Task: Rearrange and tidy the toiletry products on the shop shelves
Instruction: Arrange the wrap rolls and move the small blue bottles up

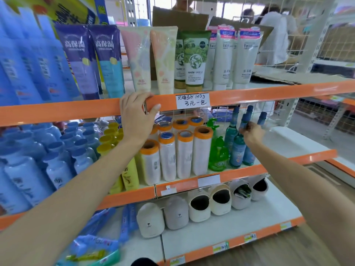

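My left hand grips the orange front edge of the upper shelf, fingers over the top and thumb on the face. My right hand reaches onto the middle shelf and pinches the neck of a slim teal bottle with a blue cap. Two or three more of these bottles stand beside and behind it. Left of them stand green pump bottles, then white bottles with orange caps, yellow bottles and blue bottles.
The upper shelf holds upright tubes: blue, purple, pastel, green and white. Slippers line the bottom shelf beside blue packets. The middle shelf right of the teal bottles is bare. People stand behind the wire back panel.
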